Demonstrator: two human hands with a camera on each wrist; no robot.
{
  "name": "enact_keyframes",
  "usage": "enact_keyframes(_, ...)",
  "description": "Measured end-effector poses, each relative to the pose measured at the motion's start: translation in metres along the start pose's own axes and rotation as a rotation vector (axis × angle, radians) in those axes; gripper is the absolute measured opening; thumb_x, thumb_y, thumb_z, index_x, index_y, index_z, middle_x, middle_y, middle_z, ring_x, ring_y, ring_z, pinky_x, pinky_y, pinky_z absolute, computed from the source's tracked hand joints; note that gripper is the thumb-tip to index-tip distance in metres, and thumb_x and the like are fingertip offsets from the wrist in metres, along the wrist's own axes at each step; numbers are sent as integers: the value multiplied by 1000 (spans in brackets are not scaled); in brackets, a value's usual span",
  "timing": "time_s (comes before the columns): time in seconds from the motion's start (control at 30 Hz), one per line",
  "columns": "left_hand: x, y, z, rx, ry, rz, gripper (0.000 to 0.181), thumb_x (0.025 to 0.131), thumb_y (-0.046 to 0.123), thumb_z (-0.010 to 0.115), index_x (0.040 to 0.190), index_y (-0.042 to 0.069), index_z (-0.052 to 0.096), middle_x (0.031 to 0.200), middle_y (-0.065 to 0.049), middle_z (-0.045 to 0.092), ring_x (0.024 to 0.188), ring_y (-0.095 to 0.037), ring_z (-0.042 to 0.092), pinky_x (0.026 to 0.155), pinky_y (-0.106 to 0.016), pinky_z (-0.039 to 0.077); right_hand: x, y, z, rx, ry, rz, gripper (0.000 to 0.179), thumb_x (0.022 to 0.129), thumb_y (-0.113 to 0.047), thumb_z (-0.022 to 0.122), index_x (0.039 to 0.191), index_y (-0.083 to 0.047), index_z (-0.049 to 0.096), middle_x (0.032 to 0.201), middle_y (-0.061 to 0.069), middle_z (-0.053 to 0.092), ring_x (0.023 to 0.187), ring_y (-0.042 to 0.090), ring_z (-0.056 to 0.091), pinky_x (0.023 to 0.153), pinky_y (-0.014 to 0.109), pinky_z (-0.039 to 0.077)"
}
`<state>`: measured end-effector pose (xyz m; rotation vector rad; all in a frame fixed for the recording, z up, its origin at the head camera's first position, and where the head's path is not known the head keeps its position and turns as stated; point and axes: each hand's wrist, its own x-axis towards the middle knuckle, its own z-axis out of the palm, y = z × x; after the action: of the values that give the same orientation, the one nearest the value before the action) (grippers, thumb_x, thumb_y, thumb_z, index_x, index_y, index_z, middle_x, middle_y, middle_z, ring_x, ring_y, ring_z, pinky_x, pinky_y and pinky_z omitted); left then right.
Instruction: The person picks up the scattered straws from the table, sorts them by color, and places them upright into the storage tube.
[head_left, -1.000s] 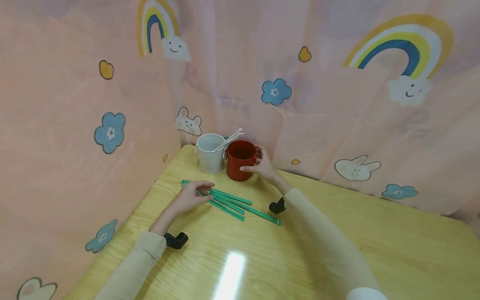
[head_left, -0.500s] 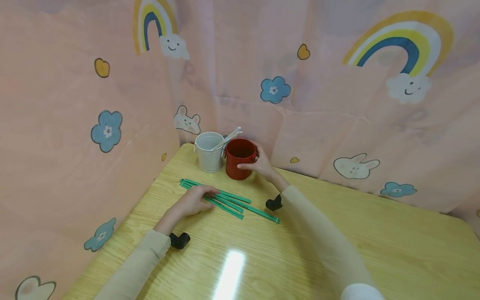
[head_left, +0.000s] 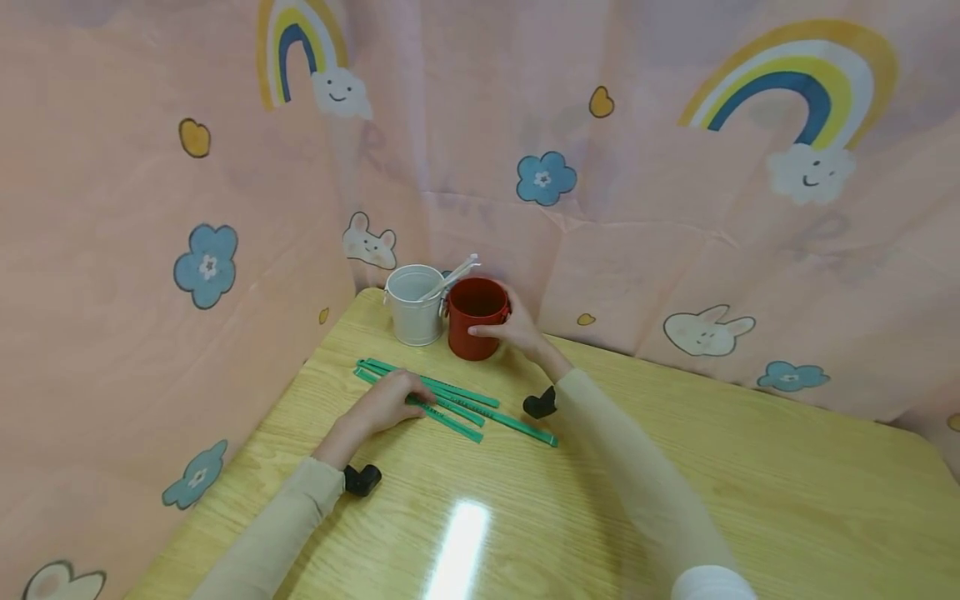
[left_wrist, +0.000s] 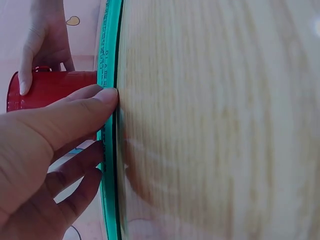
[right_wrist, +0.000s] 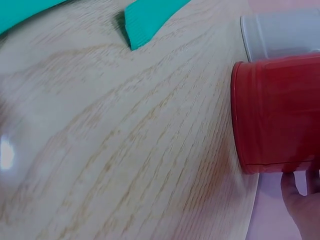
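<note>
Just below frame ctr, your L hand (head_left: 386, 402) pinches flat printed green strips (head_left: 457, 426), qty unclear; R hand (head_left: 520, 328) grips round red metal bucket (head_left: 472, 347) at ctr. Brace bucket; lift w/o dragging other strips.

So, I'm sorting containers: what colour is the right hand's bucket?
The bucket is red; the head view shows it best.

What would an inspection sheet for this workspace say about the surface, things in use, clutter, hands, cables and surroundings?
Surface: wood-grain table, with a bright reflection.
Things in use: overlapping green strips; red bucket, upright beside a white bucket with white sticks leaning out.
Clutter: nothing seen.
Hands: left hand at the green strips, firmness of grip unclear; right hand holds the red bucket.
Cables: nothing seen.
Surroundings: pink cloth with cartoon prints.
</note>
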<state>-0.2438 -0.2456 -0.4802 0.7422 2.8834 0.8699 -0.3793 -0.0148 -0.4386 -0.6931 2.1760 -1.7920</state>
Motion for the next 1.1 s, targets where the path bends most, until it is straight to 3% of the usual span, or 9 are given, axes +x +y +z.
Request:
enact_keyframes(0.37,-1,8,3,31,-65,-50,11,84,8,71,93,12,76,93,0,71,94,-19,65,86,-35,54,-1,1,5,28,28,5,85,76,0,77,146,-2,28,145,19,40,133,34,38,114,48,33)
enact_keyframes(0.63,-5,19,5,151,-66,-86,10,86,10,70,94,14,74,95,2,69,95,-18,63,85,-35,53,-4,1,4,5,37,10,85,77,-5,78,146,-4,29,146,17,40,134,33,37,113,49,35)
enact_keyframes(0.9,-4,25,-3,113,9,-109,14,85,15,71,99,15,74,94,3,70,86,-12,65,76,-29,54,11,32,0,-2,69,-4,85,77,-6,79,147,-10,29,146,13,40,134,31,37,113,49,34)
enact_keyframes(1.1,-5,35,-17,82,110,-125,14,86,15,71,100,15,74,90,5,66,80,-9,61,70,-26,51,10,34,2,-21,81,-26,84,76,-8,80,145,-11,31,143,11,43,132,30,39,111,50,36)
